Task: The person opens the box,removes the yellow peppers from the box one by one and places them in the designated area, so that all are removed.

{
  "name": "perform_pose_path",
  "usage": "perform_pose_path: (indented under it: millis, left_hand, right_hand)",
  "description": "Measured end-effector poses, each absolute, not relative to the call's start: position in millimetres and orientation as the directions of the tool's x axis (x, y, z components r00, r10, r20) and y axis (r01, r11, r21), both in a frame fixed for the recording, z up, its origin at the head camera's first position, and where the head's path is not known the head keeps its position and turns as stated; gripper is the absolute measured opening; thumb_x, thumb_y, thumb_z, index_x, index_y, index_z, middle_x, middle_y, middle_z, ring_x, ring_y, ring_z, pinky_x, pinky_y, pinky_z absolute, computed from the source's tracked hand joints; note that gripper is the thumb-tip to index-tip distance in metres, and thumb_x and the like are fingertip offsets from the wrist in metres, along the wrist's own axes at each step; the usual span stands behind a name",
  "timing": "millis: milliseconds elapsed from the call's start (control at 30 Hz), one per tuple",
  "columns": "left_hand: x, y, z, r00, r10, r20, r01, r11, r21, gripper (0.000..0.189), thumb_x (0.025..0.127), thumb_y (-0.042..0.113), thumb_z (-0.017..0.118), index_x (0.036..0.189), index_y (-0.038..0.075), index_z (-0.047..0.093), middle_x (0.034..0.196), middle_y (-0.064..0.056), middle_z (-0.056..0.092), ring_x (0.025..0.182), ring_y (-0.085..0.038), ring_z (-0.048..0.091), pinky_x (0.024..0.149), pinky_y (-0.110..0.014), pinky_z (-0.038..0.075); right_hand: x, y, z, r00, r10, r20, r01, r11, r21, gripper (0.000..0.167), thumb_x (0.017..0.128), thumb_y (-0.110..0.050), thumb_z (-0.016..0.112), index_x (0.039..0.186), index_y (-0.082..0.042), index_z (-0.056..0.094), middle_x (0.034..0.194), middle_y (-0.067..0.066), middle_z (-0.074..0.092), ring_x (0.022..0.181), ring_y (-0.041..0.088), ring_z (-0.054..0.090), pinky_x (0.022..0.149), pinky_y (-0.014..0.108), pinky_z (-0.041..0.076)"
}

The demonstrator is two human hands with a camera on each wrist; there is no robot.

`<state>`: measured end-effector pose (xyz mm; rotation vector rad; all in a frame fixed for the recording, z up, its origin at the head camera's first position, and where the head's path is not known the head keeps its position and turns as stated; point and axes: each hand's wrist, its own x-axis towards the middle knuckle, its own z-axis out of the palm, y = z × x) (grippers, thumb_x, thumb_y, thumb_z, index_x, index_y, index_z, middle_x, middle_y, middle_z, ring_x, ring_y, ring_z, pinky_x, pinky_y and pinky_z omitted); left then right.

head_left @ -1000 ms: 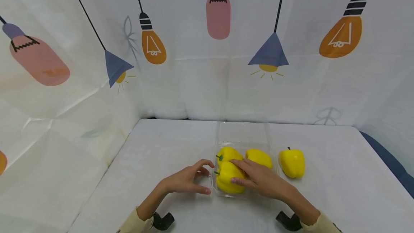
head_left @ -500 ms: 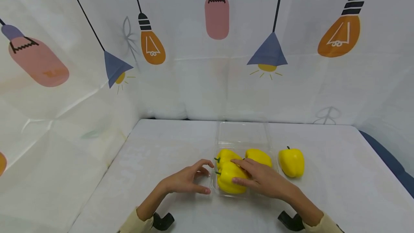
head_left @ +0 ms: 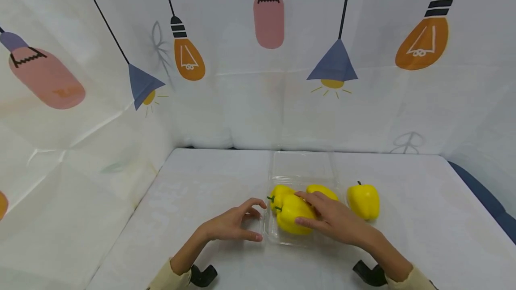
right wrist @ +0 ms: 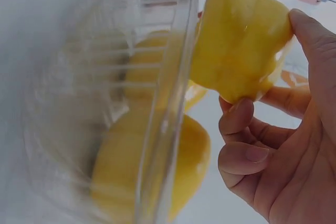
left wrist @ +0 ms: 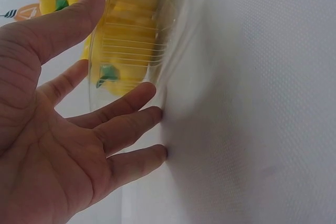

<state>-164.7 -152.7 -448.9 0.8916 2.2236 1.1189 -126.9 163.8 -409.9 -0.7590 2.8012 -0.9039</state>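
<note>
My right hand grips a yellow bell pepper, thumb on one side and fingers on the other. In the right wrist view this bell pepper is held at the rim of a clear plastic clamshell box. Two more yellow bell peppers lie inside: one at the left with its green stem outward, one at the back right, partly hidden by my right hand. At the box's left wall is my left hand, fingers spread and relaxed; the left wrist view has its thumb beside the ribbed wall.
Another yellow bell pepper stands on the white table, right of the box. The transparent lid lies folded open toward the back. Behind the table hangs a white cloth printed with lamps.
My right hand has shifted the gripped bell pepper rightward and slightly up and back within the head view. My left hand has stayed in place.
</note>
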Motion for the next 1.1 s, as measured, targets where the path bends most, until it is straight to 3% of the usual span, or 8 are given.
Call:
perform_pose_path:
  millis: [133,233,567,1100]
  left_hand:
    - [-164,-153,-448,-0.670,0.728,-0.143,0.317,0.455,0.832,0.071,0.086,0.033,0.078,0.141,0.022,0.035,0.132,-0.003,0.057,0.123,-0.020,0.053,0.108,-0.052,0.035]
    - [-164,-153,-447,-0.671,0.728,-0.142,0.319,0.456,0.831,0.071,0.086,0.033,0.079,0.141,0.022,0.035,0.131,-0.003,0.057,0.123,-0.019,0.053,0.108,-0.051,0.035]
    - [-166,-153,-447,-0.669,0.730,-0.142,0.326,0.459,0.826,0.071,0.085,0.036,0.079,0.141,0.026,0.035,0.130,-0.002,0.058,0.123,-0.020,0.053,0.108,-0.052,0.035]
    - [-164,-153,-446,-0.672,0.724,-0.154,0.308,0.462,0.831,0.070,0.086,0.033,0.079,0.141,0.023,0.036,0.128,-0.005,0.059,0.123,-0.020,0.052,0.109,-0.052,0.034]
  right_hand:
    - [-127,169,-406,-0.880,-0.468,0.085,-0.427,0.698,-0.575,0.068,0.089,-0.068,0.054,0.143,-0.027,0.047,0.121,-0.011,0.055,0.090,0.008,0.051,0.078,0.028,0.049]
    - [-127,174,-403,-0.891,-0.446,0.091,-0.413,0.708,-0.573,0.068,0.088,-0.069,0.055,0.143,-0.030,0.047,0.122,-0.010,0.055,0.089,0.007,0.052,0.077,0.027,0.050]
    - [-127,197,-398,-0.911,-0.384,0.153,-0.406,0.763,-0.503,0.066,0.091,-0.064,0.056,0.143,-0.025,0.047,0.119,-0.006,0.057,0.087,0.006,0.053,0.074,0.029,0.052]
    - [-121,226,-386,-0.929,-0.329,0.171,-0.368,0.764,-0.530,0.059,0.093,-0.053,0.062,0.142,-0.023,0.048,0.106,-0.008,0.056,0.084,0.012,0.051,0.063,0.025,0.047]
